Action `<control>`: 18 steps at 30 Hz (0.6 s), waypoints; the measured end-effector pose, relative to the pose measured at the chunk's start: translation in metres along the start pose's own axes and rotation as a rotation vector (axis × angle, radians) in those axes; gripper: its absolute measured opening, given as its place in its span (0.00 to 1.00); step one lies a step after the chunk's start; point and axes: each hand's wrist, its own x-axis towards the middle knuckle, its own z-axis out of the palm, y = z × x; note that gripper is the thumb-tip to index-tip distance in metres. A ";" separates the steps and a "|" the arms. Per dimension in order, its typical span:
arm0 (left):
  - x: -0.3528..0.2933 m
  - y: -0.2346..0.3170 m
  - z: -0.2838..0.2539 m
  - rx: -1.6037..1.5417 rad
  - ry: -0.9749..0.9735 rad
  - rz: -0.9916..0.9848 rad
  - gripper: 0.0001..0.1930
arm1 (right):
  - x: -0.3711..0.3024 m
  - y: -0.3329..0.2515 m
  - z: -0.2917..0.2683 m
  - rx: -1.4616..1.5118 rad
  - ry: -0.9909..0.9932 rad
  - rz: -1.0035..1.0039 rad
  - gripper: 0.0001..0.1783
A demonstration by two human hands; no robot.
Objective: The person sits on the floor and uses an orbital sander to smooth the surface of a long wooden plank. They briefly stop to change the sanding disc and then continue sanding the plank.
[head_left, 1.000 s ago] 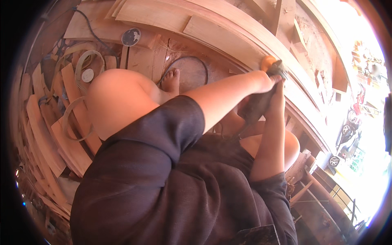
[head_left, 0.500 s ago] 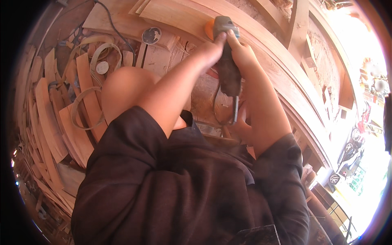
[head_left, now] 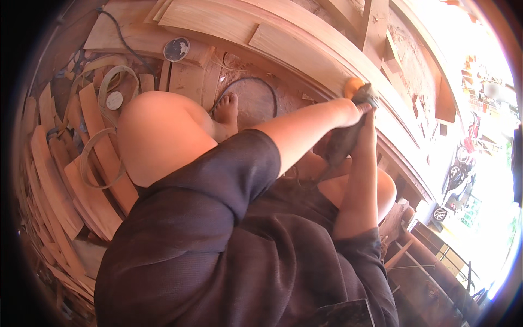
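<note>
An angle grinder with a dark body and a cord trailing from its rear is held in both my hands. Its orange disc meets the upper face of a long curved wooden board, toward the right. My left hand is closed around the tool near its head, with the arm stretched across my front. My right hand grips the grinder from the other side; its fingers are partly hidden behind the tool.
Many cut wood strips lie stacked at the left, with pale belt-like loops among them. A round tin stands beyond my knee. A black cord curves over the dusty floor by my bare foot. Vehicles stand outside at right.
Both hands have carried the grinder right and nearer along the board. A shorter board piece lying on the long one, my foot and a floor cord have come into sight.
</note>
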 end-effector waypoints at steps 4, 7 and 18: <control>-0.007 -0.018 -0.053 -0.067 0.028 -0.051 0.49 | 0.041 0.013 0.042 -0.067 -0.127 -0.136 0.42; -0.044 -0.035 -0.106 -0.298 0.077 -0.207 0.54 | 0.024 0.001 0.121 -0.373 -0.123 -0.168 0.44; -0.076 -0.066 -0.110 -0.500 0.362 -0.168 0.47 | 0.025 -0.003 0.164 -0.749 -0.382 -0.180 0.50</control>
